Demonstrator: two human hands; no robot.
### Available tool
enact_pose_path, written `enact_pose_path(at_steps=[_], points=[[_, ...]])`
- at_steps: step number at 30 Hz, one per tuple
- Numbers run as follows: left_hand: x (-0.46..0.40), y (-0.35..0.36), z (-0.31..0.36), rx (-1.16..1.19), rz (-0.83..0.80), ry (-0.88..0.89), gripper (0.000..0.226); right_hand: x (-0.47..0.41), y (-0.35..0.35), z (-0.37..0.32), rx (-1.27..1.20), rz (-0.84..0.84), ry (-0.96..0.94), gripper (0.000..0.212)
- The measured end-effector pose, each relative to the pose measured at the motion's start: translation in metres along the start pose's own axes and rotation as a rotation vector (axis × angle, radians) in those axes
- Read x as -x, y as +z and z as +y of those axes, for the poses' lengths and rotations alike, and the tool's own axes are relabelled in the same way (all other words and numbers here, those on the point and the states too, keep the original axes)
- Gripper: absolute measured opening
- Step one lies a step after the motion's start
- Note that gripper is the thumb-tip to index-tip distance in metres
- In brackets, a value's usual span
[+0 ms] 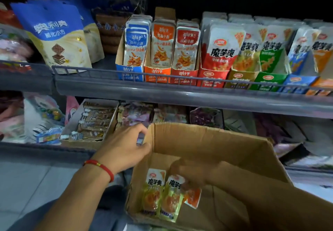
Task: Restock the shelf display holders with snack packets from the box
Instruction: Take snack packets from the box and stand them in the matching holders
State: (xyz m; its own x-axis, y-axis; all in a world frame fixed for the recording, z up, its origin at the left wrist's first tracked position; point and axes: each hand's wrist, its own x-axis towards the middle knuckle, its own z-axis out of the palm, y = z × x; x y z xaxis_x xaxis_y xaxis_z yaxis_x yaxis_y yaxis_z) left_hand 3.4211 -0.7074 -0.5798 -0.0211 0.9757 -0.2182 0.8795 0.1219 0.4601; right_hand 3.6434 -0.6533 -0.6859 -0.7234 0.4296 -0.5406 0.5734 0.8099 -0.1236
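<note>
Left hand point(124, 149) pinches the box point(212, 140) at its left flap; right hand point(191, 173) grip closes on yellow packets point(162, 194). Grab them square, then feed the yellow holder point(239, 79).

A: What's around you?
B: You face a dark grey shelf unit: upper shelf point(180, 93) with a wire front rail point(100, 72), lower shelf point(41, 151) at eight o'clock.
A: Floor and light?
B: Pale tiled floor point(27, 182) at seven o'clock; dim light, black above at twelve.
</note>
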Motion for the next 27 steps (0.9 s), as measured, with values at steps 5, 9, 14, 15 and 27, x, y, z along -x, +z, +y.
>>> enact_pose_path(at_steps=[5, 9, 14, 15, 27], points=[[0.0, 0.006, 0.002, -0.005, 0.078, 0.003, 0.034, -0.035, 0.079, 0.01, -0.2, 0.094, 0.149, 0.086], [-0.003, 0.012, 0.012, 0.013, 0.151, 0.04, 0.03, -0.04, 0.098, 0.019, -0.106, 0.2, 0.196, 0.091], [-0.006, 0.022, 0.028, 0.008, 0.165, 0.095, 0.033, -0.026, 0.096, 0.028, -0.174, 0.295, 0.252, 0.072], [-0.006, 0.025, 0.03, 0.002, 0.165, 0.102, 0.033, -0.02, 0.093, 0.031, -0.178, 0.299, 0.266, 0.068], [-0.013, 0.057, 0.061, -0.089, -0.09, 0.165, 0.071, 0.085, 0.006, 0.065, -0.758, 0.262, 0.327, 0.033]])
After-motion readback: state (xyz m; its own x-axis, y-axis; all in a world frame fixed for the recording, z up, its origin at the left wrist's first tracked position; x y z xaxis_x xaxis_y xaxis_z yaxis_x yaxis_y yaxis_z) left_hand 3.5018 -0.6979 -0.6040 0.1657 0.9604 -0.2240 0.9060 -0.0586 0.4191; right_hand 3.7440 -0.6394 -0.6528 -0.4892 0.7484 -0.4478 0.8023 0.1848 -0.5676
